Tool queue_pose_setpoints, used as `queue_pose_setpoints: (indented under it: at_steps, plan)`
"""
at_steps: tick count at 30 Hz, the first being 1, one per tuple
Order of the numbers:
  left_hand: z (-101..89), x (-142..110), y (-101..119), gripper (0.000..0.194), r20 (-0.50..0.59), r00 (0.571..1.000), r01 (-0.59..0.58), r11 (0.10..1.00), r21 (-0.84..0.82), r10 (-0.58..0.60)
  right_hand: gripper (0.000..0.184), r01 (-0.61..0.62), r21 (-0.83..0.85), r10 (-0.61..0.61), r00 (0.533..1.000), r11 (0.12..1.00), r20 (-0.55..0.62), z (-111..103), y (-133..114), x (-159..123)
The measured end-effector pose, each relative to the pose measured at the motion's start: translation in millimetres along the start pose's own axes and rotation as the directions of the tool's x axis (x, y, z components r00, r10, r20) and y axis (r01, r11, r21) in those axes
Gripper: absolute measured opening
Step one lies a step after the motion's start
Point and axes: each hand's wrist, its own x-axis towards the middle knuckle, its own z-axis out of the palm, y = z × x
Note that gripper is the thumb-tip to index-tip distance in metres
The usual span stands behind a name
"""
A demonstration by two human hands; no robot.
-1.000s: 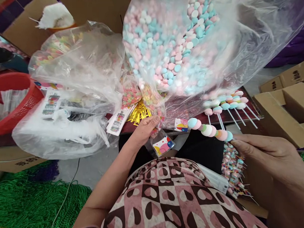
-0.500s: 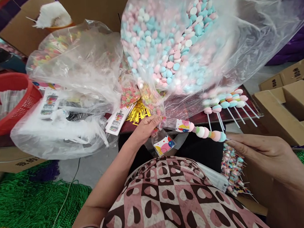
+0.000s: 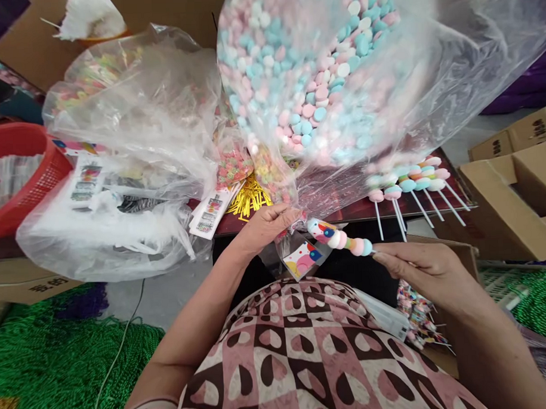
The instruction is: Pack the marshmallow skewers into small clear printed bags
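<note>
My left hand (image 3: 267, 227) is closed, thumb and finger pinching the mouth of a narrow clear plastic sleeve with a colourful dotted print. In my right hand (image 3: 423, 268) is the thin white stick of a marshmallow candy skewer (image 3: 346, 242), gripped between thumb and fingers. The skewer's pink, white, green, orange and blue pieces slant up towards my left hand, its far end inside the printed sleeve. Another clear packet (image 3: 302, 258) with a dotted print hangs under my left hand. Finished-looking candy skewers (image 3: 420, 184) lie in a row at the table's right edge.
A large clear bag of pastel candies (image 3: 306, 117) fills the back. Gold twist ties (image 3: 249, 198) and printed cards (image 3: 208, 214) lie left of centre. A red basket (image 3: 52, 170) stands far left, an open cardboard box (image 3: 514, 196) at right. Wrapped sweets (image 3: 415, 310) sit below.
My right hand has moved left, pushing the candy skewer further into the printed sleeve, so the print now covers its tip. My left hand has stayed nearly in place.
</note>
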Motion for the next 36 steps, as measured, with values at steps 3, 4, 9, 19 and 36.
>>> queue_pose_setpoints:
  at_steps: [3,4,9,19,36]
  plan:
    - [1.9,1,3,0.037,-0.026,1.0,-0.018,0.996,-0.083,0.016,0.029,-0.015,0.008,0.015,1.0,1.0,-0.026,2,0,2]
    - [2.2,1,4,0.035,-0.035,0.999,-0.023,0.993,-0.116,0.019,0.029,-0.014,0.01,0.014,1.0,1.0,-0.019,3,1,3]
    - [2.0,1,6,0.037,-0.049,0.998,0.022,0.985,-0.173,-0.031,0.034,-0.033,-0.008,0.032,0.999,0.999,-0.033,9,4,7]
    - [-1.6,2,5,0.034,-0.098,0.99,0.072,0.96,-0.272,-0.103,0.034,-0.106,0.049,0.097,0.983,0.993,0.159,28,16,15]
    - [-7.5,4,30,0.044,-0.027,1.0,-0.01,0.834,-0.552,-0.006,0.032,-0.191,0.617,0.261,0.965,0.764,-0.024,85,12,38]
